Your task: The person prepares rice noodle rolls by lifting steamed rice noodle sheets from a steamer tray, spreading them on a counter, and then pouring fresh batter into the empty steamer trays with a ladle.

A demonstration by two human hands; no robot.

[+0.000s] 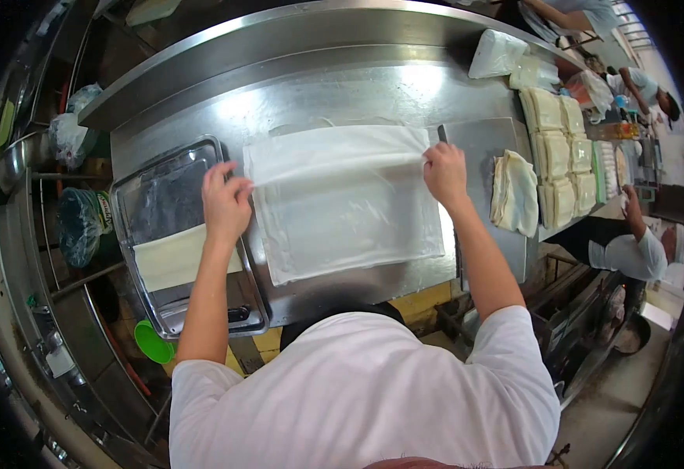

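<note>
A thin, wrinkled, partly see-through white sheet [350, 211] lies spread on the steel table in front of me, its far part whiter and creased like a folded-back layer. At its right edge, near the far corner, my right hand [445, 173] pinches the sheet between thumb and fingers. My left hand [227, 205] hovers by the left edge, fingers apart and slightly blurred. Under my left forearm is a metal tray [125, 227] holding a pale flat sheet [171, 262] and a black-handled knife [238, 313].
On the right, a folded pale stack [515, 194] lies on a grey board [475, 141], beside several wrapped pale packs [557, 152]. White plastic packages [498, 55] sit at the back right. A raised steel ledge [295, 35] borders the far side. Other people [631, 254] work at right.
</note>
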